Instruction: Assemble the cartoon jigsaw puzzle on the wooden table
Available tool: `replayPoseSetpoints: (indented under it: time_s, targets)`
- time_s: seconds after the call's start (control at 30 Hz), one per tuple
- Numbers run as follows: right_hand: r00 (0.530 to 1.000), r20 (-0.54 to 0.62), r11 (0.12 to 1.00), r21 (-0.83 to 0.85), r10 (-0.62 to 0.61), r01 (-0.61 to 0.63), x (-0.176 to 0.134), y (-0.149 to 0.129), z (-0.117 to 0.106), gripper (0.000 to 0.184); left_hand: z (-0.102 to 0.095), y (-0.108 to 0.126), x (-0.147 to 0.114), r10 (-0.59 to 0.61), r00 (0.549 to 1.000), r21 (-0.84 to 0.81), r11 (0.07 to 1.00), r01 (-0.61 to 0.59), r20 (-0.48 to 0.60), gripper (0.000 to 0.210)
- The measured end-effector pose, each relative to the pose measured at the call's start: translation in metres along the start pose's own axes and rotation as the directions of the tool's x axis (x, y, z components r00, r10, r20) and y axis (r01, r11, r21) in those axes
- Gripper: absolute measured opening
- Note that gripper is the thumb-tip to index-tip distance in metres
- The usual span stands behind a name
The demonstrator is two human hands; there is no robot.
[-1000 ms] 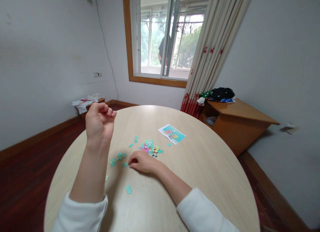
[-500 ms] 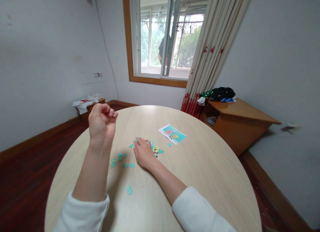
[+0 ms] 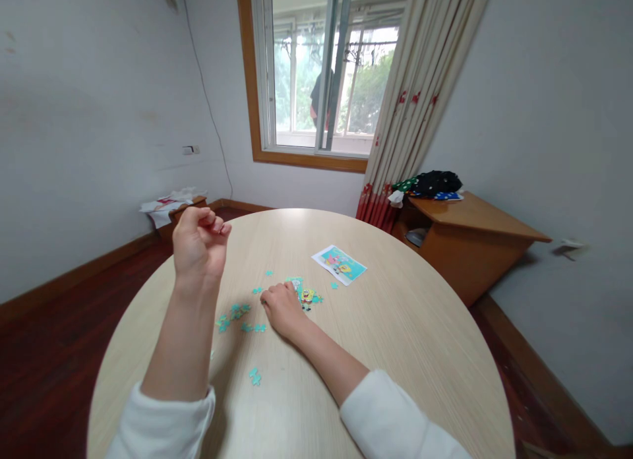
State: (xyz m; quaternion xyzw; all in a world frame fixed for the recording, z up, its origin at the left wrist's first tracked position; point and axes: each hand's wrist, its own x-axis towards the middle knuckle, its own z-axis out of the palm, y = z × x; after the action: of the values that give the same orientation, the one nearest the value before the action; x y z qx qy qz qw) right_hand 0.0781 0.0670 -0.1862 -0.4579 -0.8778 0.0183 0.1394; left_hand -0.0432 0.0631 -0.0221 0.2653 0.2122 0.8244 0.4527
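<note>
My left hand (image 3: 202, 244) is raised above the table's left side, its fingers curled into a loose fist with no object showing. My right hand (image 3: 284, 307) rests low over the table with its fingers bent together; a bit of green shows at its fingertips, seemingly a puzzle piece (image 3: 264, 303). Just beyond that hand lies a partly joined jigsaw puzzle (image 3: 307, 295) with a yellow cartoon figure. Loose teal pieces (image 3: 236, 310) lie in a cluster to the left, and a joined pair (image 3: 254, 376) sits nearer to me. My right hand hides part of the puzzle.
A printed reference picture (image 3: 340, 264) lies beyond the puzzle, with a single piece (image 3: 335, 285) beside it. The round table (image 3: 395, 353) has a wooden cabinet (image 3: 475, 228) with clothes on it at its right. Behind stand a window and a curtain (image 3: 410, 109). A person is outside the window.
My right hand has drawn back slightly toward me and its fingers have curled in, uncovering a piece and more of the puzzle. My left hand stays raised in a fist.
</note>
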Motion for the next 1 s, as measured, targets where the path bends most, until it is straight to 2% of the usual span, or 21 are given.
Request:
replayPoseSetpoints:
  time_s: [0.17, 0.6, 0.8, 1.0]
  targets:
    - [0.996, -0.051, 0.997, 0.003, 0.075, -0.075, -0.0019, 0.0039, 0.0028, 0.022, 0.0008, -0.0002, -0.0007, -0.004, 1.000, 0.001, 1.000, 0.004, 0.007, 0.029]
    - [0.994, -0.005, 0.993, 0.040, 0.108, -0.108, -0.0021, 0.0031, -0.0001, 0.021, 0.0028, 0.0004, -0.0032, -0.002, 1.000, 0.042, 0.999, 0.001, 0.018, 0.033]
    - [0.988, 0.015, 0.987, 0.041, 0.155, -0.155, -0.0017, 0.0031, -0.0026, 0.029, 0.0038, -0.0006, -0.0043, 0.009, 0.999, 0.102, 0.995, -0.014, 0.047, 0.036]
    - [0.987, 0.028, 0.985, 0.065, 0.156, -0.158, -0.0019, 0.0022, -0.0031, 0.024, 0.0040, -0.0018, -0.0046, -0.005, 0.999, 0.085, 0.996, 0.002, 0.038, 0.035]
